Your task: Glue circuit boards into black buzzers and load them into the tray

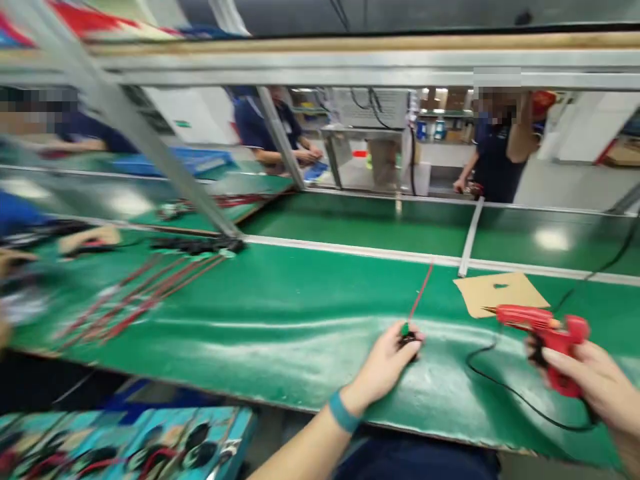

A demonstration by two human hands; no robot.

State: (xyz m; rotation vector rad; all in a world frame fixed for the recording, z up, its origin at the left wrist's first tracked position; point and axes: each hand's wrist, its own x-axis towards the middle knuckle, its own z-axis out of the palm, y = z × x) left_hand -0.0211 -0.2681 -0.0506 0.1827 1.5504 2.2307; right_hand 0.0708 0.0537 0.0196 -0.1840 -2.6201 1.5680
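My left hand [387, 360] is closed around a small black part [409, 339] with a bit of green on it, low over the green table mat. A thin red wire [421, 293] runs from that part away across the mat. In my right hand [585, 377] is a red glue gun [563, 340], its nozzle pointing left over a piece of tan cardboard [505, 293] with a dark spot or hole. The glue gun's black cord [520, 400] loops on the mat. My fingers partly hide the black part.
Several red wires with black ends [165, 290] lie at the left. A turquoise tray [235, 440] of round black parts stands below the table edge. Metal posts [280, 133] and an overhead shelf [350, 67] frame the bench. Co-workers stand beyond; another person's hand is far left.
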